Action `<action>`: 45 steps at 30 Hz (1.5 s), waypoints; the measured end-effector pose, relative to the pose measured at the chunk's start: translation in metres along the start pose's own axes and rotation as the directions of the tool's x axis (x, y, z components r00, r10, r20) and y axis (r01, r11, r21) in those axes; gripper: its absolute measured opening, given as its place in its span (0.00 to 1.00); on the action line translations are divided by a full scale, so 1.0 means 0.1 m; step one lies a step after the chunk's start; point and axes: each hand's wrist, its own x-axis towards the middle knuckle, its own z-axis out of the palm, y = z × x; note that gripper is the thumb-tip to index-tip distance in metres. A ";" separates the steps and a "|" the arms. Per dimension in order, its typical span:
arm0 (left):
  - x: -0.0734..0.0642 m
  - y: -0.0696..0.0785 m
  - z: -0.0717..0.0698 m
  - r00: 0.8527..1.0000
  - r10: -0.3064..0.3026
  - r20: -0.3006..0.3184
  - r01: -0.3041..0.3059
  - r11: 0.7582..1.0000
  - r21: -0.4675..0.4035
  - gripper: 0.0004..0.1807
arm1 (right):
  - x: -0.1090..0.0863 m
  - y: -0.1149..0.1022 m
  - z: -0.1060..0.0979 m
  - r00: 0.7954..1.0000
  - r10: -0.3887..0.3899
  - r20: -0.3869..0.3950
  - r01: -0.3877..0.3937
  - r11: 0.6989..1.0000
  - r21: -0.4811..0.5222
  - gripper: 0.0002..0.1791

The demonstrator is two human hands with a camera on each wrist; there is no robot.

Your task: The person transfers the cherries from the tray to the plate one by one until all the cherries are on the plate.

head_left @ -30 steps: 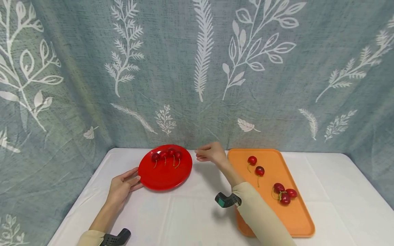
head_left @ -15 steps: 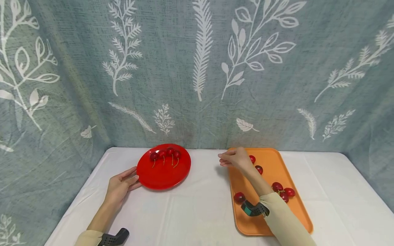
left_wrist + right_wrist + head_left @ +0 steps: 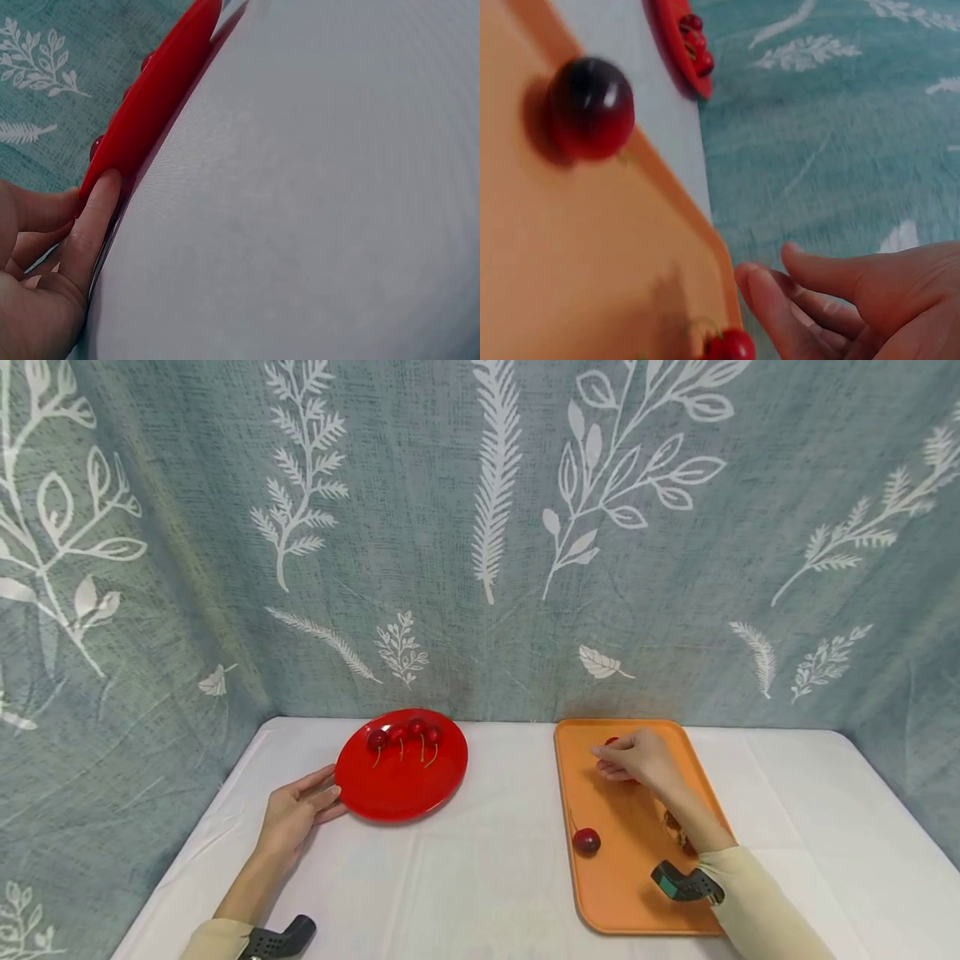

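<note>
My left hand holds the rim of a red plate at its left side. In the left wrist view the plate's edge lies between thumb and fingers. Several cherries with stems sit in a row on the plate's far part. My right hand hovers over the orange tray, and in the right wrist view a gap shows between thumb and fingertips, with nothing held. Near that hand a cherry is partly hidden. A dark red cherry lies at the tray's left edge.
More cherries on the tray are mostly covered by the right forearm. A white cloth covers the table. A patterned green curtain hangs behind the table's far edge.
My right hand has moved right, from beside the plate to over the tray. The cherry at the tray's left edge has come into sight. My left hand stays at the plate.
</note>
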 end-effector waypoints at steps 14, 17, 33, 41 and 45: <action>0.00 -0.02 0.02 1.000 -0.010 -0.007 0.010 1.000 -0.010 0.30 | -0.25 0.17 -0.30 0.998 0.047 -0.042 -0.057 0.955 -0.292 0.13; 0.00 -0.02 0.01 1.000 -0.014 -0.010 0.014 1.000 -0.011 0.30 | -0.25 0.22 -0.30 0.997 0.063 -0.044 -0.073 0.948 -0.311 0.12; 0.00 -0.03 0.01 1.000 -0.012 -0.018 0.011 1.000 -0.019 0.30 | -0.16 0.24 -0.34 0.999 0.052 0.015 -0.047 0.964 -0.261 0.10; 0.00 -0.02 0.02 1.000 -0.013 -0.020 0.012 1.000 -0.015 0.30 | -0.11 0.13 -0.32 0.996 0.026 0.085 -0.010 0.983 -0.184 0.13; 0.00 -0.03 0.03 1.000 -0.013 -0.025 0.013 1.000 -0.011 0.30 | -0.07 0.08 -0.31 0.980 0.064 0.186 -0.060 0.998 -0.023 0.17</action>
